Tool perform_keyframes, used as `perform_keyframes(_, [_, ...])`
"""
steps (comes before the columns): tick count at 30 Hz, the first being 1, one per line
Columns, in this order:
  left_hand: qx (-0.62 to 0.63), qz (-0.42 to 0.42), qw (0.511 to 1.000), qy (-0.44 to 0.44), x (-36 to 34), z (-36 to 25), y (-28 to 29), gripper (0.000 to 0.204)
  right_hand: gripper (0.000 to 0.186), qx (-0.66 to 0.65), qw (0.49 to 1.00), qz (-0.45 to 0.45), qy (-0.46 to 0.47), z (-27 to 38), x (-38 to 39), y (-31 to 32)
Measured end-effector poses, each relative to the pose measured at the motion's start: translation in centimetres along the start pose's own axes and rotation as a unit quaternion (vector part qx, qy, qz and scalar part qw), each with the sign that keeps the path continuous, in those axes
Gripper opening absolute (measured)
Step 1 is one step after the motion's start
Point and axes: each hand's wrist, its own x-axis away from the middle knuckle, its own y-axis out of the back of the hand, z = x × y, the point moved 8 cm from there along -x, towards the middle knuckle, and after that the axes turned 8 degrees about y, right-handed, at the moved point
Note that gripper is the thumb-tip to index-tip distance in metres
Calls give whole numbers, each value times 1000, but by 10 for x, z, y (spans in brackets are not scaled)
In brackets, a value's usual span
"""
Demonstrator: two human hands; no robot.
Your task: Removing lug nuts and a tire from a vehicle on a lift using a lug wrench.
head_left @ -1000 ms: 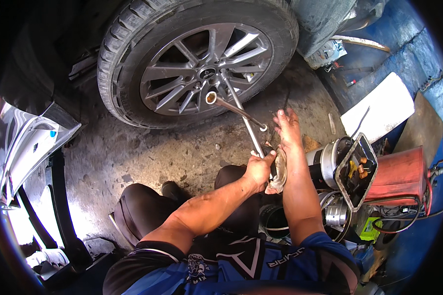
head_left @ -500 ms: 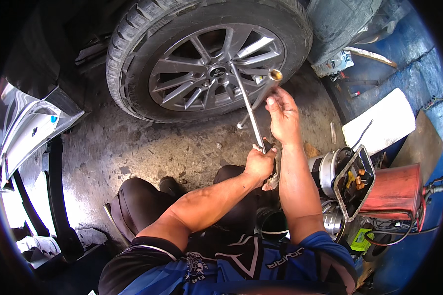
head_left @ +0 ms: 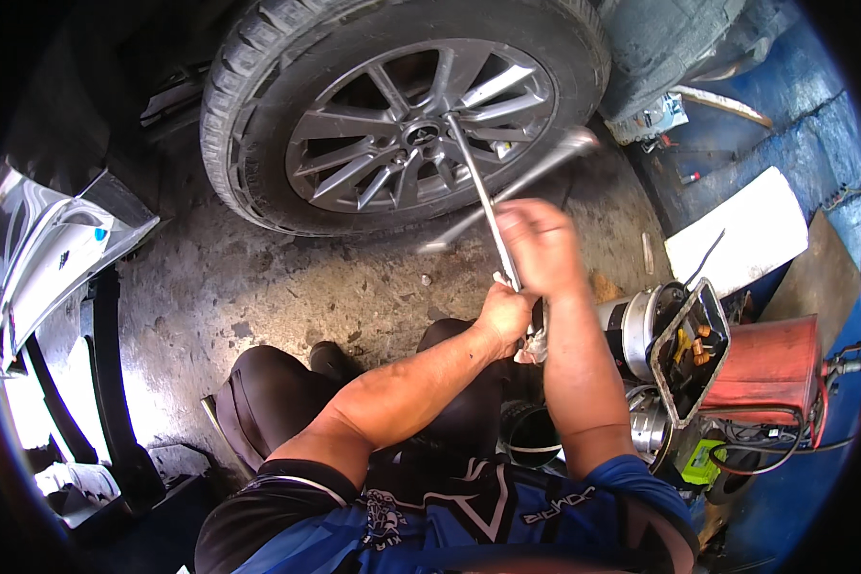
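A four-way lug wrench (head_left: 478,180) reaches from a lug nut beside the centre cap of the wheel (head_left: 445,77) back toward me. My left hand (head_left: 507,318) is closed around its near end, with a dirty rag (head_left: 534,346) bunched below the fingers. The wrench's cross bar is smeared by motion, one end up at the right and the other down at the left. Close to where the bars cross is my right hand (head_left: 545,249), its fingers bent but blurred. Whether they touch the wrench I cannot make out.
The tyre (head_left: 244,172) stands upright ahead. At the right are an open tray (head_left: 703,387) with small brass-coloured parts, a metal canister (head_left: 631,330), a red tank (head_left: 770,368) with a hose, and a white sheet (head_left: 741,239). A glossy body panel (head_left: 62,253) is at the left.
The wrench's cross bar has turned, its upper end swinging right and its lower end left. My right hand has moved down toward the left hand. My left hand keeps its hold.
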Motion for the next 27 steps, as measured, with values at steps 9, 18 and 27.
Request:
perform_keyframes(9, [8,14,1000,-2,26,-19,-15,22,98,-166,795,-340,-474,-239,60,72])
perform_keyframes(18, [47,14,998,36,37,-20,-5,16,79,-309,849,-335,-268,-182,2,73])
perform_keyframes(27, [61,31,997,44,23,-10,2,21,96,-552,714,-300,-309,-122,-6,37])
